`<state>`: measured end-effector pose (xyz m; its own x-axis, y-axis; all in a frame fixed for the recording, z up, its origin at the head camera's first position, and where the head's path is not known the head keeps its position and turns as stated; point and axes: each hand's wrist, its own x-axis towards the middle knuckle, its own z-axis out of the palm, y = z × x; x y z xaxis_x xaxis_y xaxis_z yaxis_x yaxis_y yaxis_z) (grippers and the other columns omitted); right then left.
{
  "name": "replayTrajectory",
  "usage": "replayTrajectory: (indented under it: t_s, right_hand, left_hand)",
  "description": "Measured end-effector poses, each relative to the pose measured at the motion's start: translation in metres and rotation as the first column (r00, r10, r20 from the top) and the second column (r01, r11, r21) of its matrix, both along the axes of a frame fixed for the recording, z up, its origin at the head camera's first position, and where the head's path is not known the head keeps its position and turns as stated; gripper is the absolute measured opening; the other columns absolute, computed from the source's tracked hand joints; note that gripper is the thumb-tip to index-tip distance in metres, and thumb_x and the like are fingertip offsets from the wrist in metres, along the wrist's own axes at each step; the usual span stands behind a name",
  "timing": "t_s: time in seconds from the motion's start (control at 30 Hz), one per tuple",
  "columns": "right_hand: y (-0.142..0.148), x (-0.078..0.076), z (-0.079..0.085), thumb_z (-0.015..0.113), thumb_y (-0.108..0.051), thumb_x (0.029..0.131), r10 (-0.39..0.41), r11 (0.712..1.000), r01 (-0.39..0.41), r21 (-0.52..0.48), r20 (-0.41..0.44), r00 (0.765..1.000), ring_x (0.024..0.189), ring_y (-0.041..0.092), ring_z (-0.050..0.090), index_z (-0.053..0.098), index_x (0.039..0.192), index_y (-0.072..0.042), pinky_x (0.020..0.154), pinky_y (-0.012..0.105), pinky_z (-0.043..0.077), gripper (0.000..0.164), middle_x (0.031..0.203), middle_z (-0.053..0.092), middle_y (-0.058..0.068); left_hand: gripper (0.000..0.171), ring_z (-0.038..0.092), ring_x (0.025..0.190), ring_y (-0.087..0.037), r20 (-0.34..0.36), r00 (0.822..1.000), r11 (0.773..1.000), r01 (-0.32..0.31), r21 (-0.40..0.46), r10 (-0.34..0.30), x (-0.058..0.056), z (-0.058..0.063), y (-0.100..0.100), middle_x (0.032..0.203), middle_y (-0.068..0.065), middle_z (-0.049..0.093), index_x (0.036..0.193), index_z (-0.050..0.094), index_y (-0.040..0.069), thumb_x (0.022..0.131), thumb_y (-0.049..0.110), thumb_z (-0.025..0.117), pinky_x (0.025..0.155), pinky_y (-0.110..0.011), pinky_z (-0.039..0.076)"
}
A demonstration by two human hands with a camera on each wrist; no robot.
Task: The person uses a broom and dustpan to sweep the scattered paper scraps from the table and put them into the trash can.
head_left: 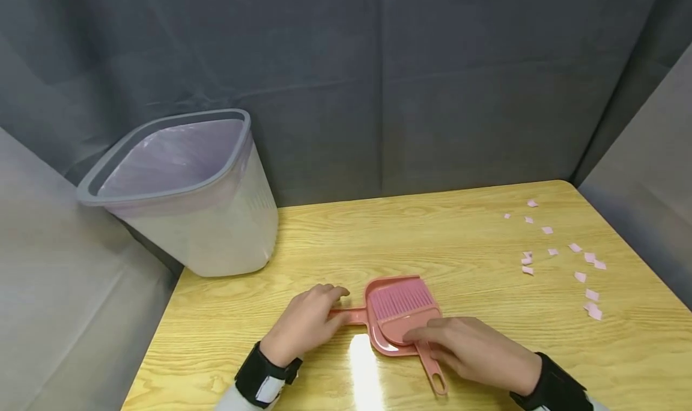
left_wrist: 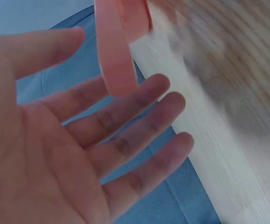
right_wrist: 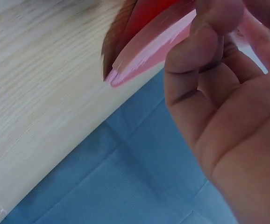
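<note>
The person's two hands were low over the bench (head_left: 378,237), with a pink dustpan (head_left: 380,340) lying flat on it between them and a matching brush (head_left: 401,325) resting on the pan. The left hand (head_left: 305,324) was well spread, its fingers nearly straight and apart. The dustpan's handle (head_left: 355,316) ran into the gap between its thumb and fingers, ungripped; the left wrist view showed the thumb clear of it, though whether the fingers touched it could not be told.

The right hand (head_left: 470,348) was at the other side of the pan, its index fingertip at the base of the brush's head and the other fingers curled. Whether these had closed round the brush's handle (head_left: 430,366) could not be told. That handle slanted out past the pan's edge, nearer the person than the right hand's fingertips, its looped end on the bench side. The bristles (head_left: 402,298) pointed away, beyond both hands.

Small pale pink paper scraps (head_left: 581,277) lay scattered beyond the right hand and further to its right, well apart from the pan. Beyond the left hand and off to its left stood a pale bin (head_left: 216,237) with a grey rim and a thin liner (head_left: 173,158) inside. Each wrist wore a black band (head_left: 262,372).
</note>
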<state>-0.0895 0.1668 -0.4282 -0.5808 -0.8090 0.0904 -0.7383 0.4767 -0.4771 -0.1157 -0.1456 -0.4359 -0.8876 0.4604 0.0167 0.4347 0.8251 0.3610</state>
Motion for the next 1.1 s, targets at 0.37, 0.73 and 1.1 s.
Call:
replayTrajectory:
  t_s: [0.37, 0.73, 1.1]
  right_hand:
    - [-0.005, -0.001, -0.007, 0.064, -0.007, 0.09, 0.016, 0.999, -0.015, 0.034, -0.045, 0.999, 0.057, -0.002, 0.019, 0.065, 0.12, -0.042, 0.049, 0.016, 0.021, 0.046, 0.071, 0.033, -0.018]
    - [-0.008, 0.005, -0.018, 0.063, -0.012, 0.092, -0.013, 0.999, 0.02, 0.044, -0.138, 0.99, 0.06, -0.005, 0.037, 0.068, 0.112, -0.028, 0.053, 0.017, 0.035, 0.026, 0.079, 0.047, -0.017]
    - [-0.004, -0.004, 0.005, 0.065, -0.011, 0.092, -0.121, 0.98, 0.072, -0.185, -0.268, 0.956, 0.08, -0.005, 0.051, 0.06, 0.116, -0.028, 0.069, 0.018, 0.046, 0.029, 0.097, 0.057, -0.019]
  left_hand:
    - [0.037, 0.055, 0.077, -0.008, 0.045, 0.999, 1.0, 0.022, 0.018, -0.023, 0.002, 0.0, -0.001, 0.101, 0.004, 0.066, 0.118, 0.066, 0.015, 0.09, 0.039, 0.066, 0.062, -0.026, 0.045]
    - [0.026, 0.052, 0.071, -0.004, 0.078, 0.995, 0.998, 0.053, 0.018, -0.055, 0.003, -0.006, 0.003, 0.088, 0.01, 0.06, 0.107, 0.068, 0.019, 0.084, 0.027, 0.075, 0.059, -0.023, 0.043]
    - [0.02, 0.052, 0.07, -0.004, 0.049, 0.997, 0.998, 0.06, 0.027, -0.062, -0.001, -0.009, 0.002, 0.086, 0.011, 0.06, 0.101, 0.068, 0.02, 0.083, 0.025, 0.076, 0.06, -0.023, 0.043]
